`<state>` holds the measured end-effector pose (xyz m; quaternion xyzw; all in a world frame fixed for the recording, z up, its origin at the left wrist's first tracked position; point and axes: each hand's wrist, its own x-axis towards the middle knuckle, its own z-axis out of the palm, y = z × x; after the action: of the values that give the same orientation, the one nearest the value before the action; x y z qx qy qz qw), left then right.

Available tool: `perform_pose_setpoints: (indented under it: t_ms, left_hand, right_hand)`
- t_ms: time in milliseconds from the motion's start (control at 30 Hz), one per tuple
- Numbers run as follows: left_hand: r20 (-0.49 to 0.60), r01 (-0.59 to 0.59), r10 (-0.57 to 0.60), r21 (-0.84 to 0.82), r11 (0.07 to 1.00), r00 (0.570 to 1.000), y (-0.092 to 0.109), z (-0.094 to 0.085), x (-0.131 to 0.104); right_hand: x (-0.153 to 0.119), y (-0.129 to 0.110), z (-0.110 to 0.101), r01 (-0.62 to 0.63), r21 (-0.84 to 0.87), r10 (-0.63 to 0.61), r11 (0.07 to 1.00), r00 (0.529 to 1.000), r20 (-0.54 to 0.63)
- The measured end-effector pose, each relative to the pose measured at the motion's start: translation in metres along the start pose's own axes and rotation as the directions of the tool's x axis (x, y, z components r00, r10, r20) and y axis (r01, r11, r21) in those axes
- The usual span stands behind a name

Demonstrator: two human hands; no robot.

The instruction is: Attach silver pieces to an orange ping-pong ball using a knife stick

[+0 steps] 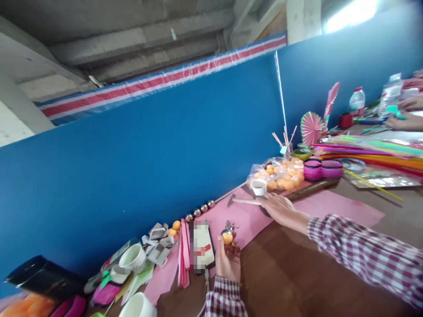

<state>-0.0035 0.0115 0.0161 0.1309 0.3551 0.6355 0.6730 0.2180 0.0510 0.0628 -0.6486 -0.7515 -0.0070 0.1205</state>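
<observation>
My left hand (228, 260) is palm up near the table's front, its thumb and fingers closed around a small orange ball (227, 238). Just beyond the ball, small silvery beads (228, 225) lie in a loose cluster on a pink sheet (249, 229). My right hand (279, 208) reaches across from the right, its fingers at the end of the pale handle of a small hammer (246, 201). The hammer's dark head points left, and the fingertips are partly hidden. A white cup (258, 188) stands just behind that hand.
A phone (207, 246) lies left of my left hand, beside folded pink paper (184, 259). Several steel balls (197, 213) line the blue partition (148, 154). A bag of orange balls (284, 174) and purple tape rolls (331, 169) stand behind; another person's hand (408, 119) is far right.
</observation>
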Motion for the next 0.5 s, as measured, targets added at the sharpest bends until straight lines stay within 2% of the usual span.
perform_pose_setpoints:
  t_ms: [100, 167, 300, 400, 500]
  left_hand:
    - [-0.001, 0.0, 0.0, -0.044, 0.999, 1.0, 0.0, -0.002, 0.002]
    - [0.021, 0.019, -0.018, -0.066, 0.998, 1.0, 0.0, -0.004, 0.004]
    - [0.046, 0.058, -0.055, -0.078, 0.995, 0.997, 0.0, -0.005, 0.006]
    - [-0.001, 0.044, -0.045, -0.065, 0.997, 0.999, 0.001, -0.001, 0.003]
    - [-0.052, 0.027, -0.03, -0.053, 0.998, 0.998, 0.001, 0.001, 0.001]
  right_hand:
    - [0.003, -0.004, 0.003, 0.014, -0.101, -0.023, 0.995, 0.996, -0.09]
    - [0.002, -0.015, 0.003, 0.077, -0.092, -0.089, 0.993, 0.987, -0.131]
    - [-0.004, -0.054, 0.01, 0.23, 0.086, -0.228, 0.969, 0.973, -0.034]
    - [-0.003, -0.082, 0.02, 0.24, 0.181, -0.244, 0.954, 0.97, 0.002]
    - [0.002, -0.093, 0.029, 0.207, 0.179, -0.216, 0.962, 0.976, 0.03]
